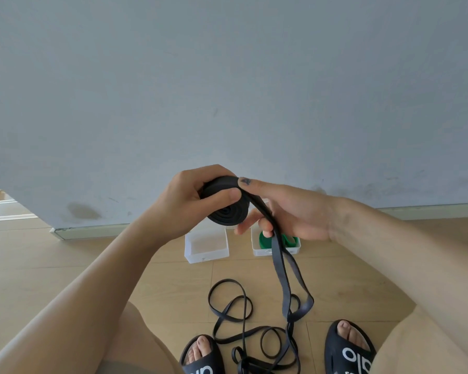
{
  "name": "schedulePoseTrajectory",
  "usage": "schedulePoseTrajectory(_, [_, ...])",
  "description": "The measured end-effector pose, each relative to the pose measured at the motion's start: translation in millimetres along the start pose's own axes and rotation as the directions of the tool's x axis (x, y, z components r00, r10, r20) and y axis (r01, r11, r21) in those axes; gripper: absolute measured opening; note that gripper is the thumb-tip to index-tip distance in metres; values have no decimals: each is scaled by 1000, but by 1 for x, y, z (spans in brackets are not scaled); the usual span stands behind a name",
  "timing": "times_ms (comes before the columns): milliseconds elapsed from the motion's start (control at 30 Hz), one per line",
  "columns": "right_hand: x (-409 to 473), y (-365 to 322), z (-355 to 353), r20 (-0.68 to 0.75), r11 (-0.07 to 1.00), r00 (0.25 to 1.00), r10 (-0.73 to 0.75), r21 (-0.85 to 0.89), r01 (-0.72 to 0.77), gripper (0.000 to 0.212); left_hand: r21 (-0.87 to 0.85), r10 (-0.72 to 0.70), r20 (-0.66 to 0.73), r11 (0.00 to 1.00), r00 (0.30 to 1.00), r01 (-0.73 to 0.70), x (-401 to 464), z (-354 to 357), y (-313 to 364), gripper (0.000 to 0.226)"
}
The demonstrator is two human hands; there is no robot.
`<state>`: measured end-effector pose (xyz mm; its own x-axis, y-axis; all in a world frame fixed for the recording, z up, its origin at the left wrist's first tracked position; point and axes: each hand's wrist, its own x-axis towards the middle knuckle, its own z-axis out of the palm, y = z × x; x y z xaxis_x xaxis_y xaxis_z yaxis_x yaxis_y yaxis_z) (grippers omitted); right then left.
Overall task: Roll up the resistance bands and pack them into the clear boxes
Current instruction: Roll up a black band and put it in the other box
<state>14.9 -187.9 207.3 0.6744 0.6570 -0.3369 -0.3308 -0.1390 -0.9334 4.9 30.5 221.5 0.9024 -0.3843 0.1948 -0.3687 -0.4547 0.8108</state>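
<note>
You are mid-roll: your left hand is gripping the black band coil above the empty clear box, while your right hand is guiding its tail through loosely curled fingers. Next, you will likely be winding in the slack hanging toward the floor.

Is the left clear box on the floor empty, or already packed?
Empty: the left clear box shows only its bare white bottom, while the right box holds a rolled green band.
</note>
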Motion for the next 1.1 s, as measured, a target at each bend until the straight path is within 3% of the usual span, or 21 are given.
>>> schedulePoseTrajectory(133, [2, -1, 5, 23, 983, 998, -53, 179, 48, 36, 2, 16, -16, 1000, 1000, -16, 1, -1, 0, 11])
schedulePoseTrajectory(200, [7, 2, 5, -50, 997, 997, -60, 49, 62, 38, 80, 25, 31, 996, 999, -27, 0, -2, 0, 12])
schedulePoseTrajectory(267, [11, 6, 7, -101, 991, 994, -34, -135, 20, 58, 213, 34, 84, 976, 996, -52, -1, 1, -2, 13])
schedulePoseTrajectory(367, [12, 7, 10, -119, 979, 993, 20, -198, -43, 70, 342, 117, 94, 929, 989, -142, 1, 4, -4, 16])
schedulePoseTrajectory(467, [5, -2, 6, -57, 984, 998, 13, -177, -23, 50, 294, 160, 73, 940, 984, -175, 0, 2, -3, 4])
schedulePoseTrajectory(567, [2, -5, -2, 11, 996, 1000, 24, -92, -23, 43, 258, 133, 38, 956, 990, -139, 0, -1, -4, 10])
schedulePoseTrajectory(667, [4, -2, -6, -34, 997, 999, 33, -74, -36, 43, 281, 117, 47, 952, 992, -126, 0, -4, -5, 20])
schedulePoseTrajectory(767, [6, 1, -4, -99, 985, 995, 9, -170, -26, 39, 381, 101, 139, 913, 985, -147, -1, 1, -1, 17])
schedulePoseTrajectory(867, [8, 2, -2, -133, 968, 991, -23, -250, -11, 47, 395, 158, 135, 897, 978, -200, -1, 3, -1, 19])
schedulePoseTrajectory(1033, [2, -5, -4, 45, 995, 999, 25, -103, -20, 41, 260, 161, 80, 949, 984, -176, -1, 1, 1, 19])
schedulePoseTrajectory(1100, [5, -3, -5, 14, 994, 1000, 8, -108, -6, 46, 263, 155, 91, 949, 984, -174, -1, 1, 3, 17])
